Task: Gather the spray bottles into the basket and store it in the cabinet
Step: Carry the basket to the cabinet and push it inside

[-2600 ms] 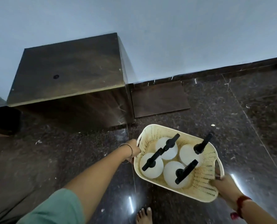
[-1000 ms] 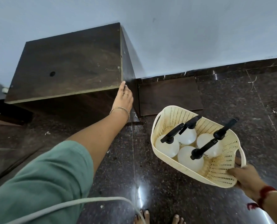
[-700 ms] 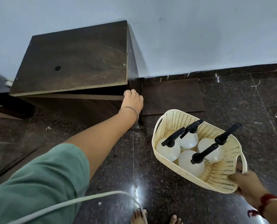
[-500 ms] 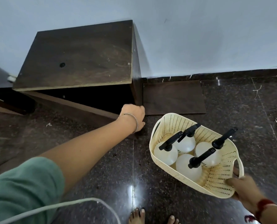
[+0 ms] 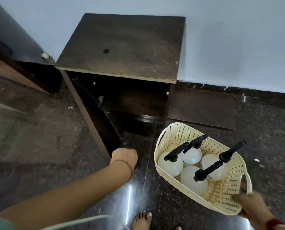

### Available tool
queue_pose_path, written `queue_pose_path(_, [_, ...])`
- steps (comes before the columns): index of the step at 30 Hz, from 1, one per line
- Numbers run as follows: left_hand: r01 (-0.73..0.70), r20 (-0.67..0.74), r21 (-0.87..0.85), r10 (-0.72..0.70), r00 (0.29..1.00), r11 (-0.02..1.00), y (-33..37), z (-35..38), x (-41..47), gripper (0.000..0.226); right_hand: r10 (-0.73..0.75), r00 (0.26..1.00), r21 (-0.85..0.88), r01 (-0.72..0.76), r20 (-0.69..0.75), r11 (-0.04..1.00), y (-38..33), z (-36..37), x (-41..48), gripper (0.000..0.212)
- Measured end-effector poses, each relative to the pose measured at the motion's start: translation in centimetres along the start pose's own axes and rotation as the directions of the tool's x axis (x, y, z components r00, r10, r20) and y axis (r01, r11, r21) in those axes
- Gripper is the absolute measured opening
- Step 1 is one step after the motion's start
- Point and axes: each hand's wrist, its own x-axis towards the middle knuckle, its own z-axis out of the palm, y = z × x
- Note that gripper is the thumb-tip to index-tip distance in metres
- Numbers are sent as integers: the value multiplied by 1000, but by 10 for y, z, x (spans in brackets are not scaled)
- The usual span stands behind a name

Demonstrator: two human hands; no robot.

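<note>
Closest to the person, the bare feet stand on the glossy floor, which looks slippery, so a careless step forward could make them slide. The right hand has its grip closed on the near rim of the basket, and it holds the whole load alone at one end; I think the basket could tip and the four spray bottles inside, which stand loose, may fall over or roll out. The left hand is at the lower edge of the open door, blurred, so I cannot tell if its grip is wide or narrow. Further back, the cabinet is open and dark; the basket may knock its frame while entering.
</note>
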Motion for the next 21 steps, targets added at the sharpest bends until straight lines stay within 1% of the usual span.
queue_pose_path(2, [-28,-71,65,33,997,997,-18,28,-14,49,-9,1000,-40,10,20,999,-3,14,2,54])
queue_pose_path(4, [64,-183,48,-54,982,997,-37,63,-21,46,-29,999,-58,32,39,998,-6,28,1,50])
queue_pose_path(6, [104,-290,93,-73,954,990,-59,98,-22,49,-37,998,-77,41,58,996,-9,47,-2,49])
queue_pose_path(7, [141,-323,86,-107,940,986,-68,108,-25,52,-35,997,-87,40,66,995,-10,56,-2,47])
queue_pose_path(10, [296,-307,53,-266,914,954,-97,136,-25,60,-22,997,-124,31,74,992,-15,83,-3,45])
queue_pose_path(13, [402,-334,-22,-385,860,916,-128,152,-26,71,-40,995,-155,53,88,986,-20,111,-7,42])
queue_pose_path(15, [423,-366,-72,-419,831,903,-148,157,-27,81,-48,993,-164,66,108,984,-23,129,-11,40])
queue_pose_path(18, [425,-400,-153,-449,799,892,-179,163,-31,112,-43,992,-184,64,115,981,-24,156,-14,39])
queue_pose_path(19, [421,-404,-171,-453,795,891,-187,164,-32,118,-41,992,-190,63,115,980,-25,164,-15,40])
queue_pose_path(21, [427,-393,-203,-473,788,881,-205,171,-33,118,-39,991,-198,64,127,978,-26,183,-16,42])
